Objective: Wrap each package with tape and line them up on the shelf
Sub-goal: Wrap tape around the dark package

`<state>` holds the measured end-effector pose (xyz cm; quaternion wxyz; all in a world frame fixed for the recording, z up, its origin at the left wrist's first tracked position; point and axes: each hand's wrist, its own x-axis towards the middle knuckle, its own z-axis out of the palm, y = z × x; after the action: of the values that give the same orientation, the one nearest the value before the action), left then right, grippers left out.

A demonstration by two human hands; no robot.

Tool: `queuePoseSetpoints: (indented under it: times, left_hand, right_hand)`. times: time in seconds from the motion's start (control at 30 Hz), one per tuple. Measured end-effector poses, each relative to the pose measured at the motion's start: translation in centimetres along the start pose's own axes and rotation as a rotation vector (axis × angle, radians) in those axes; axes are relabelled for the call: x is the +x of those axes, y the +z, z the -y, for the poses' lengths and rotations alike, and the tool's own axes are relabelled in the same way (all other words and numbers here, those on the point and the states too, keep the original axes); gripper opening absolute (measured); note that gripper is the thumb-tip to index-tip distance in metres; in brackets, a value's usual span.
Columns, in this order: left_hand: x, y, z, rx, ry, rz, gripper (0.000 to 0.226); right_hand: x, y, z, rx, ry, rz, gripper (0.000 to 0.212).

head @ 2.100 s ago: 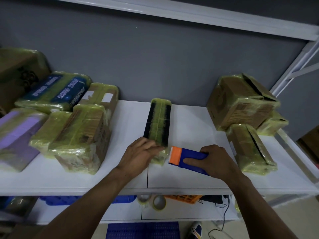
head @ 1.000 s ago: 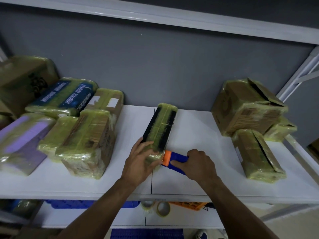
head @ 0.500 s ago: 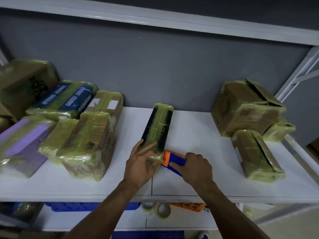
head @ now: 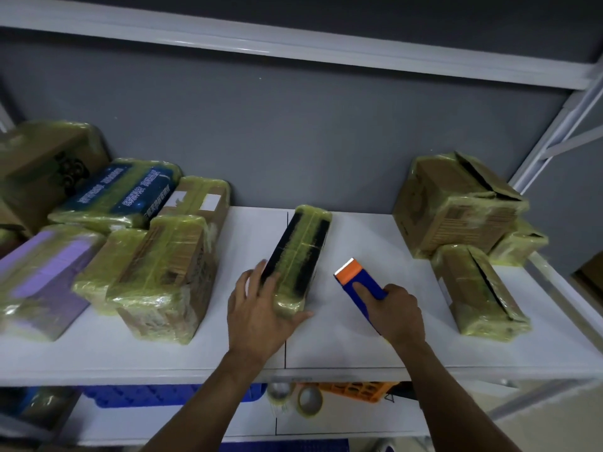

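Observation:
A long narrow black package (head: 300, 252) wrapped in yellowish tape lies in the middle of the white shelf (head: 342, 340), pointing away from me. My left hand (head: 257, 313) holds its near end, fingers along the left side and thumb under the front corner. My right hand (head: 393, 309) grips a blue tool with an orange tip (head: 354, 282), a little to the right of the package and apart from it.
Several taped packages crowd the shelf's left part (head: 163, 275), and three taped cardboard boxes sit at the right (head: 453, 203). On the lower shelf are tape rolls (head: 310, 401), a blue crate (head: 146, 394) and an orange crate (head: 355, 389). The upper shelf beam (head: 293, 47) runs overhead.
My right hand has pulled the blue and orange tool away from the package's near end to the right. My left hand has shifted its hold round the near end.

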<state>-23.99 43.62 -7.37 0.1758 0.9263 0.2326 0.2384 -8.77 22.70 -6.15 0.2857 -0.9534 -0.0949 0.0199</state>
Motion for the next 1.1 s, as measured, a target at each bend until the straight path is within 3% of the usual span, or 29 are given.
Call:
queuePoseSetpoints:
  times: [0.13,0.37,0.5,0.6,0.7,0.83,0.93,1.1]
  left_hand:
    - [0.4,-0.7,1.4,-0.012,-0.054,0.070,0.076]
    - [2.8,-2.4,2.4,0.225,-0.024,0.366,0.070]
    - [5.2,-2.8,1.1,0.349,-0.143,0.269,0.069]
    - [5.7,-1.4,-0.6,0.277,-0.064,0.184,0.073]
    - [5.1,1.1,-3.4,0.161,0.058,0.242,0.067]
    - [5.9,4.5,-4.8,0.168,0.088,0.386,0.068]
    - [7.7,5.2,-3.7,0.112,0.071,0.348,0.067]
    - [10.0,5.0,-1.9,0.000,0.004,0.254,0.087]
  right_hand:
    - [0.4,-0.3,-1.4,0.133,0.052,-0.029,0.056]
    - [1.0,-0.4,-2.1,0.157,0.144,-0.026,0.063]
    - [0.6,-0.1,-2.4,0.181,0.142,-0.029,0.066]
    - [0.4,0.0,-2.6,0.199,0.137,-0.038,0.068]
    - [0.5,-0.5,-2.9,0.265,0.156,-0.046,0.068]
    - [0.1,-1.0,-4.1,0.427,0.185,-0.091,0.066]
    - [-0.4,-1.3,-5.4,0.479,0.219,-0.099,0.065]
    - [-0.6,-1.6,-6.1,0.481,0.230,-0.081,0.066]
